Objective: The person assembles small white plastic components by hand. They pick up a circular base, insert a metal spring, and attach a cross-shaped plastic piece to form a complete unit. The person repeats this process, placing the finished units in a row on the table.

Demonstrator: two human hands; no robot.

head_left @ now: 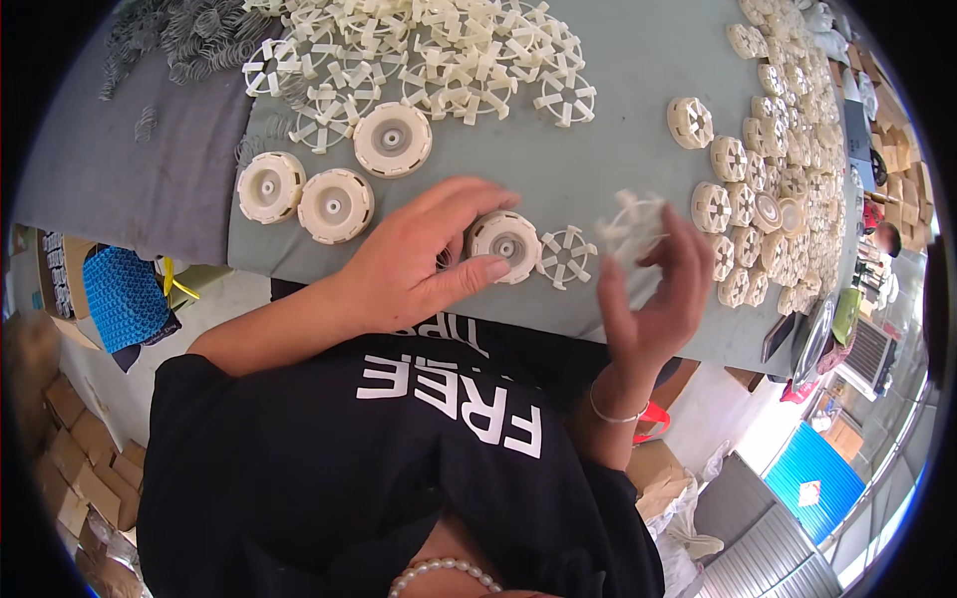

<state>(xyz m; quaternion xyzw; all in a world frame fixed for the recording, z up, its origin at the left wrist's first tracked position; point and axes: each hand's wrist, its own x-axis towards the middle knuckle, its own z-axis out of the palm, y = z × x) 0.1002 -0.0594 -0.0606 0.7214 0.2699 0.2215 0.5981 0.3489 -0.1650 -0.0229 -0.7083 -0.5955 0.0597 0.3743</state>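
Observation:
My left hand (414,254) grips a round cream plastic housing (506,246) on the table, thumb on its near side and fingers around the far side. Its hollow face with a small central hub points up. Just right of it a white spoked ring (566,257) lies flat. Farther right, my right hand (653,294) holds another spoked ring (628,227) at its fingers, raised over the table; motion blurs both. Left of my left hand sit three similar round housings (337,204), hollow side up.
A heap of spoked rings (439,55) covers the far middle of the grey-green table (638,90). Grey coil springs (189,40) lie at far left. Many housings fitted with spoked rings (728,159) crowd the right side. A box with blue mesh material (125,294) stands beyond the left edge.

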